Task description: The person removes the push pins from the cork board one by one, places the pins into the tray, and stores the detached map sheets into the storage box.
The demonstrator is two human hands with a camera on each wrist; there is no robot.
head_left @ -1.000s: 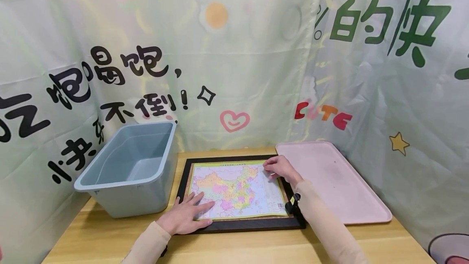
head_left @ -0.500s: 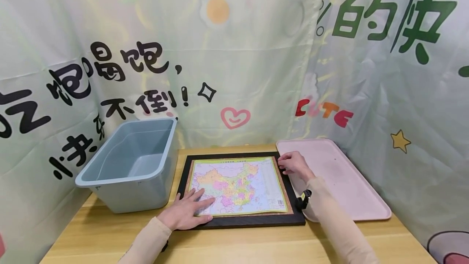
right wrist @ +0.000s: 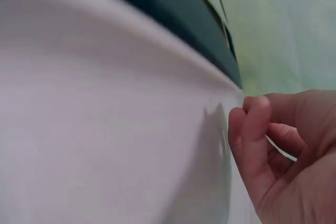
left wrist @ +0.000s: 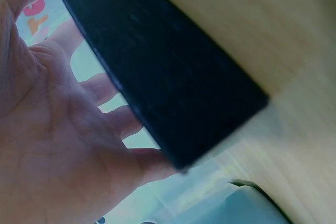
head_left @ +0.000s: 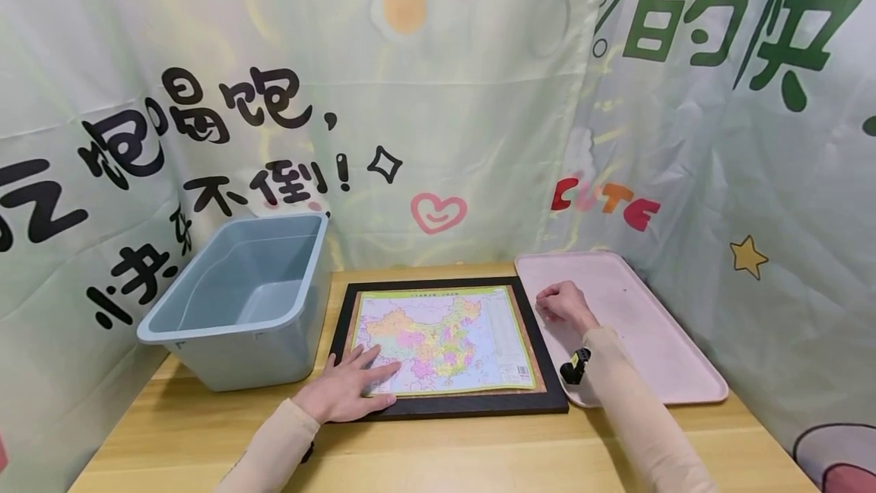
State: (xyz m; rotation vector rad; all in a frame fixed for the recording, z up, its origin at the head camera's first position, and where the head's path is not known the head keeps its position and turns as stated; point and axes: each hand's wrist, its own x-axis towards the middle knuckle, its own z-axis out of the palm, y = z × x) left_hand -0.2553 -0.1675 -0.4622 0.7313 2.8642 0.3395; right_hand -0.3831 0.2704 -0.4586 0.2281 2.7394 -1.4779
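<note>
Resting flat, your left hand (head_left: 345,394) lies on the near left corner of the map puzzle (head_left: 441,339), its fingers (head_left: 375,371) straight and spread over the coloured map and the black frame (head_left: 452,405) — they hold nothing. The puzzle lies in the middle of the desk (head_left: 438,455), between the grey-blue bin (head_left: 239,303) on the left and the pink tray (head_left: 630,326) on the right, just beside both. Your right hand (head_left: 563,303) sits over the left part of the tray, near the frame's far right corner, with its fingers (right wrist: 252,129) curled inward — whether they pinch anything you cannot tell from these views. A printed curtain (head_left: 438,97) hangs behind the desk.
</note>
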